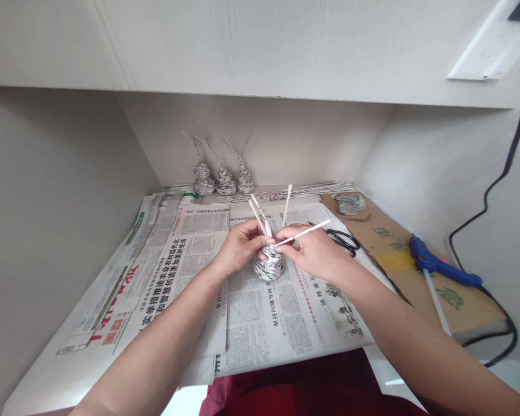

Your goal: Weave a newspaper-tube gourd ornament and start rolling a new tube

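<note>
A small woven newspaper piece (268, 267) stands on the newspaper-covered desk (260, 312) between my two hands. Several white rolled paper sticks (260, 216) rise from its top. My left hand (240, 247) grips the piece from the left, with its fingers around the upright sticks. From the right, my right hand (311, 249) pinches one paper stick (305, 232) that slants up to the right and bends across the piece.
Three finished woven pieces (223, 180) stand at the back wall. A bundle of rolled paper sticks (294, 192) lies behind. Black scissors (344, 240) lie beside my right hand. A blue glue gun (439, 267) rests on cardboard (416, 271) at right, its black cable (498, 185) hanging behind.
</note>
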The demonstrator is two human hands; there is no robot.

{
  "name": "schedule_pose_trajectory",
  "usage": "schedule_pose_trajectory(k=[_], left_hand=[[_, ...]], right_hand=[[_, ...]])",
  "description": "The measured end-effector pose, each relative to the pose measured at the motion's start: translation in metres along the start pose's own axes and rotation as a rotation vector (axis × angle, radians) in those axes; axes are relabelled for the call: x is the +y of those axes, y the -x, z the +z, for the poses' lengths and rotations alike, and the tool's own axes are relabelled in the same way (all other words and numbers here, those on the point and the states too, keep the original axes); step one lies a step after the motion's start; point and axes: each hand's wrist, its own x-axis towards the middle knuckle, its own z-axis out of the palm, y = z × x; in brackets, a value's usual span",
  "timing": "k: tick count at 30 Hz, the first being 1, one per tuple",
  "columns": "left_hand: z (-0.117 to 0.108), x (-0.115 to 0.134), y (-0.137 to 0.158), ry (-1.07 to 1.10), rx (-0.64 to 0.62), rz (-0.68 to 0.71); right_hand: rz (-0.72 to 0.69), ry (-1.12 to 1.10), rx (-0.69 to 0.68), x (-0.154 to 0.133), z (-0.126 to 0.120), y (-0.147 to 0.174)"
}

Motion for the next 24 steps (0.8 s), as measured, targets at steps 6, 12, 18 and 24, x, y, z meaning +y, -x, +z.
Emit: schedule_pose_trajectory(k=[6,12,18,24], left_hand=[[0.001,0.000,0.001,0.000,-0.008,0.002],[0.000,-0.002,0.000,-0.016,0.001,0.026],[-0.003,0.001,-0.002,-0.004,0.022,0.008],[-0.002,-0.001,-0.001,-0.005,-0.008,0.019]], right_hand=[[-0.004,-0.010,-0.046,0.003,-0.006,-0.004],[-0.029,0.016,-0.054,0.001,-0.003,-0.007],[0.037,-0.039,0.077,0.008,0.008,-0.003],[0.061,-0.071,-0.046,0.007,0.001,-0.004]])
